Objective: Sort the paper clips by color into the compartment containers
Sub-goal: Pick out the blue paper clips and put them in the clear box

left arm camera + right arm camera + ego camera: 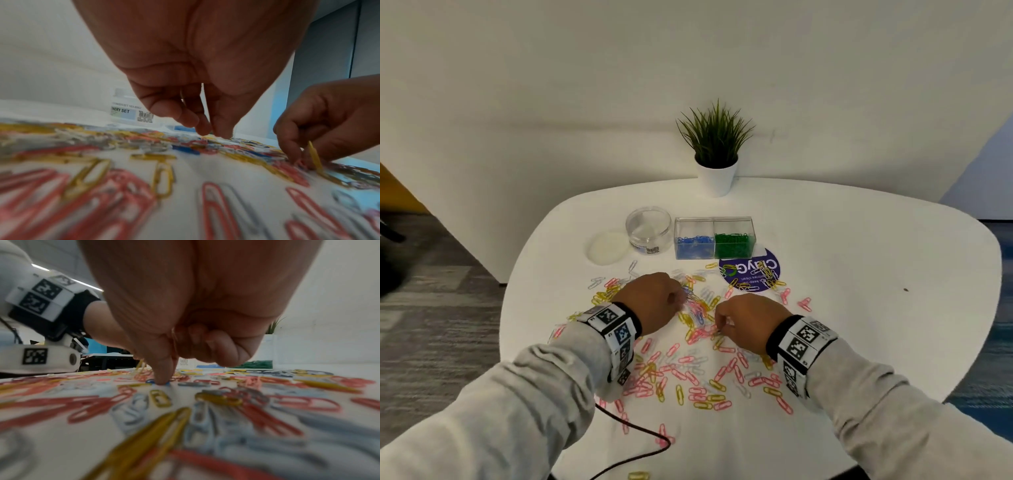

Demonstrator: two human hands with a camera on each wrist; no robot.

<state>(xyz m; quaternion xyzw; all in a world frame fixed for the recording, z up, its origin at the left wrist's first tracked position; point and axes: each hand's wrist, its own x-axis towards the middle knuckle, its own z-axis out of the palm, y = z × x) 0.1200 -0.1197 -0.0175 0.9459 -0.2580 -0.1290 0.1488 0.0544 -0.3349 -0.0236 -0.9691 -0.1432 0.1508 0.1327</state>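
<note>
Both hands work low over paper clips [688, 363] scattered across the white desk [859, 274]. Left hand [654, 301], knuckles up, fingers bunched downward w/ tips at the pile; grip contents can't be told. Right hand [750, 325] curls tight, one fingertip [162, 378] pressing a blue clip [152, 381], a yellow clip [314, 155] pinched upright. Compartment container [713, 237], blue & green clips inside, sits beyond.

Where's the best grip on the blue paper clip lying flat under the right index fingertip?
Judging by its pose, the blue paper clip lies flat on the white table, pinned by the right hand. Best to slide it clear of its neighbours, then pinch one rounded end loop from above with thumb and forefinger; flat wire gives no side purchase.
</note>
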